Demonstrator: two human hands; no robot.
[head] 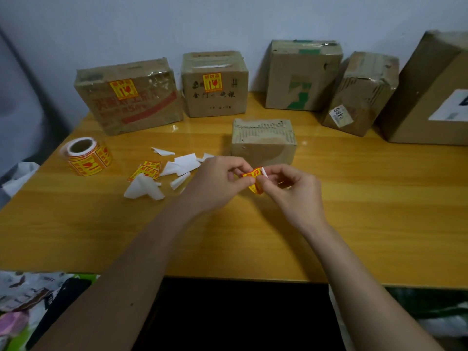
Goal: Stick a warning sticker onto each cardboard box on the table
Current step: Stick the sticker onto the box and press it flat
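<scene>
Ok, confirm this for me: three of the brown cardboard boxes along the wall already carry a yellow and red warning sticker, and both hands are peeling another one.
Not three, two. The head view shows a yellow and red warning sticker only on the far-left brown cardboard box and the box beside it; the others show none on the faces in view. The rest holds: the left hand and right hand pinch another sticker, its white backing lifting.

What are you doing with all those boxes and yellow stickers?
A person is putting warning stickers on cardboard boxes. Right now the left hand and the right hand pinch one yellow sticker between them, with its white backing lifted at a corner. The two boxes at the back left already have stickers. The small box just behind the hands and the three to the right show none yet. The sticker roll and torn backing papers lie on the table.
</scene>
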